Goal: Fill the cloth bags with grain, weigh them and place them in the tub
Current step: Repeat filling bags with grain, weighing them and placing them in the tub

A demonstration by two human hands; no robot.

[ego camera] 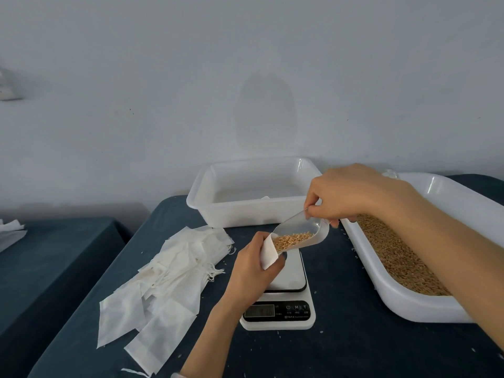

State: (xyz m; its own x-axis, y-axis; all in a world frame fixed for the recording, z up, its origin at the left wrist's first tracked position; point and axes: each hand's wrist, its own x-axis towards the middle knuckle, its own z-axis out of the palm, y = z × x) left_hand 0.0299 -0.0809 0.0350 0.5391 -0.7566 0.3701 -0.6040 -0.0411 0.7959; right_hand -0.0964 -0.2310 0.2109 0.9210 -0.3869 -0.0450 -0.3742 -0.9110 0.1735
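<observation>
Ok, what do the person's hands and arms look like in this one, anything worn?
Both are bare. The left hand and right hand show no gloves, rings or watch, and no sleeve clearly shows on either arm within the frame.

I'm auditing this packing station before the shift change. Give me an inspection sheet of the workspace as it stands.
Surface: dark blue cloth-covered table, with a white digital scale in the middle.
Job's things: clear plastic scoop holding grain, tipped at the mouth of a white cloth bag; pile of empty white cloth bags on the left; white plastic tub at the back, contents unclear; white tub of brown grain on the right.
Clutter: stray grains scattered on the cloth.
Hands: left hand holds the bag; right hand grips the scoop.
Cables: nothing seen.
Surroundings: pale grey wall; second dark table to the left.
</observation>
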